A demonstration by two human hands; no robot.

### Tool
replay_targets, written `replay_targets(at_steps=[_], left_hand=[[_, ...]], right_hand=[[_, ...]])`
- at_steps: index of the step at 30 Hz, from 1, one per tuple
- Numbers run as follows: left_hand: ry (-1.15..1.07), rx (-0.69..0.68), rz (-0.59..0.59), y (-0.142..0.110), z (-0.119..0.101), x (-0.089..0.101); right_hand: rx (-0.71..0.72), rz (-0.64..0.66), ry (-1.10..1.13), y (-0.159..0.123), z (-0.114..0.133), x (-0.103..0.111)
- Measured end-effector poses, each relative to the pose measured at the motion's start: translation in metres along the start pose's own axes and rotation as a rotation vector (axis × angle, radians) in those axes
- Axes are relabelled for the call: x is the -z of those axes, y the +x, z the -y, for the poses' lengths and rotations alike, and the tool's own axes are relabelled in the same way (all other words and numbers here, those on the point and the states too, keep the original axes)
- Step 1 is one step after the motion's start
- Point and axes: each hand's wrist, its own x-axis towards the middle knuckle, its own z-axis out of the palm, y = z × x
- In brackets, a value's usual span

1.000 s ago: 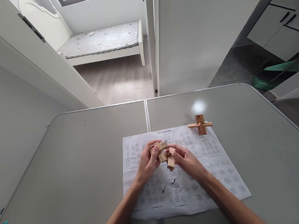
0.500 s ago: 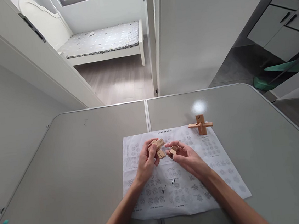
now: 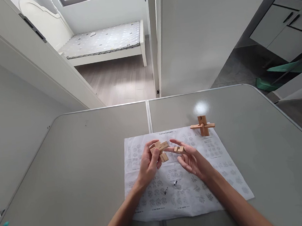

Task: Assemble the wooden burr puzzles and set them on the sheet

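My left hand [image 3: 148,162] is closed around several interlocked wooden puzzle pieces [image 3: 158,146], light brown, with dark marks on some faces. One block end [image 3: 164,157] juts down toward me. To the right, my right hand [image 3: 193,159] holds a notched wooden puzzle piece [image 3: 179,149] among its fingers, the thumb held apart below. A finger of that hand reaches to the cluster and seems to touch its right end. Both hands are above a printed paper sheet [image 3: 177,205] with rows of small diagrams.
An assembled wooden cross-shaped puzzle [image 3: 203,126] stands at the sheet's far right corner. The grey table [image 3: 92,169] has a metal rim and a centre seam. Beyond are a doorway with a bed [image 3: 105,40], and a white wall. A small teal spot [image 3: 5,225] shows at the left edge.
My right hand has turned, its thumb coming off the notched piece, which now lies along the fingers. A finger has stretched toward the left-hand cluster. My left hand has barely shifted.
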Motion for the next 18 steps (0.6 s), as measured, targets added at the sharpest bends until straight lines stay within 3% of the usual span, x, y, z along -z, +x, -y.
replay_targets(at_steps=[6, 11, 18], left_hand=[[0.286, -0.112, -0.033, -0.0052, 0.0057, -0.0016], [0.329, -0.134, -0.013, -0.0039, 0.0054, -0.0022], [0.452, -0.172, 0.111, -0.0051, 0.0089, 0.0002]], right_hand=[[-0.046, 0.036, -0.003, -0.0012, 0.0016, -0.0023], [-0.092, 0.095, -0.057, 0.0005, -0.0041, -0.0025], [-0.143, 0.193, -0.103, -0.0004, -0.0054, -0.0004]])
